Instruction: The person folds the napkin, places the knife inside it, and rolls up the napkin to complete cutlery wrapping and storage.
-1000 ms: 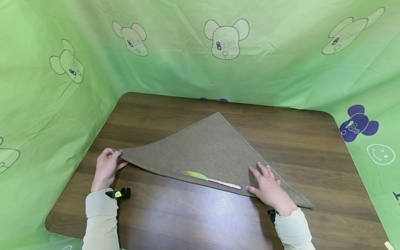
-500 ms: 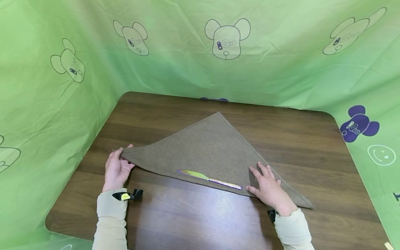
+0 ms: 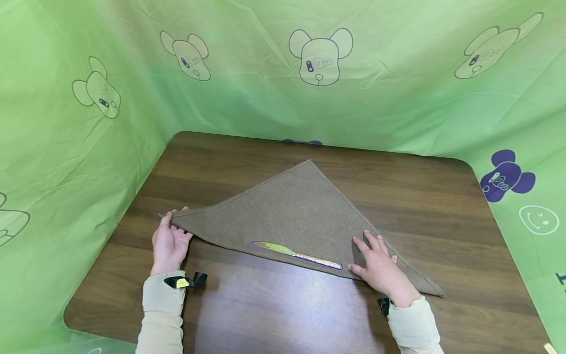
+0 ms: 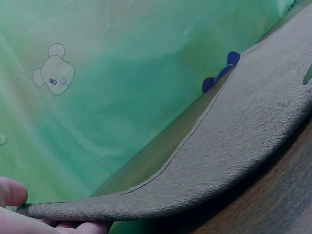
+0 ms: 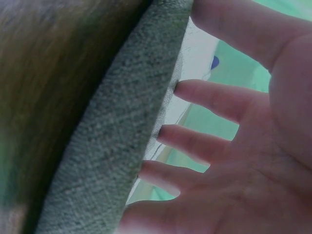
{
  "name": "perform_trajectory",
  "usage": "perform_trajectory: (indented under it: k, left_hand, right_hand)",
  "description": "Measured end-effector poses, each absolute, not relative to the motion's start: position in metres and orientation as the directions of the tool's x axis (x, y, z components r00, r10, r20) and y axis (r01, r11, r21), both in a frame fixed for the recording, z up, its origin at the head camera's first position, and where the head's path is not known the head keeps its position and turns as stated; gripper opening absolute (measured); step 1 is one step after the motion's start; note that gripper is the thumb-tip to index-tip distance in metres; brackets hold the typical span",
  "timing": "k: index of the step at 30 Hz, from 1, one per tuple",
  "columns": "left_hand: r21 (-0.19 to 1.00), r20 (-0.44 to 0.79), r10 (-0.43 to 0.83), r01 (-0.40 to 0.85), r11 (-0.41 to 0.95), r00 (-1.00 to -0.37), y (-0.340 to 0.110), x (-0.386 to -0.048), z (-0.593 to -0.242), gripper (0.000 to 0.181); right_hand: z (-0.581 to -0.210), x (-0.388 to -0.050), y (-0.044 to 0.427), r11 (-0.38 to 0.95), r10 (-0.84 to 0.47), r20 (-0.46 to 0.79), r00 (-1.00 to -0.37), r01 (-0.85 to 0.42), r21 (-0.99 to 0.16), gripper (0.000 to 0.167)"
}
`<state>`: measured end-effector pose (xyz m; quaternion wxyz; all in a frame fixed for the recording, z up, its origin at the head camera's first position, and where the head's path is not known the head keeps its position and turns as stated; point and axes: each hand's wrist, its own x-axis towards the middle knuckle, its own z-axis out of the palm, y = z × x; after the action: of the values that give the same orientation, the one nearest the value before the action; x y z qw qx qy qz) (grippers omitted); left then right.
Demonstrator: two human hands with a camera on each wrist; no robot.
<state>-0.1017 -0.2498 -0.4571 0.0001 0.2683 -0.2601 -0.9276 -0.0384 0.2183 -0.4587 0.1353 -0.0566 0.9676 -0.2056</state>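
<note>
A brown-grey cloth napkin, folded to a triangle, lies on the table with its peak pointing away. An iridescent table knife rests on it along the near fold, blade to the left and textured handle to the right. My left hand pinches the napkin's left corner between thumb and fingers; in the left wrist view the cloth curves upward off the table there. With fingers spread, my right hand rests on the napkin's right part, just right of the knife handle.
The dark wooden table has rounded corners. Green printed fabric hangs behind it and along both sides. A small pale object shows at the lower right edge.
My left hand has shifted slightly right and turned palm up, its fingers now under the napkin's left corner. The right hand, knife and rest of the napkin stay put.
</note>
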Motion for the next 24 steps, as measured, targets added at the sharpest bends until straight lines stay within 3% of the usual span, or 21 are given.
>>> perform_trajectory:
  k: [11, 24]
  left_hand:
    - [0.5, -0.477, -0.19, -0.086, -0.862, -0.858, -0.239, -0.101, -0.455, 0.045]
    - [0.517, -0.375, -0.334, 0.104, -0.85, -0.864, -0.219, -0.103, -0.451, 0.022]
  right_hand:
    - [-0.459, -0.039, 0.218, 0.912, -0.163, -0.242, -0.957, -0.053, -0.407, 0.066]
    - [-0.46, -0.038, 0.218, 0.909, -0.157, -0.244, -0.957, -0.043, -0.414, 0.066]
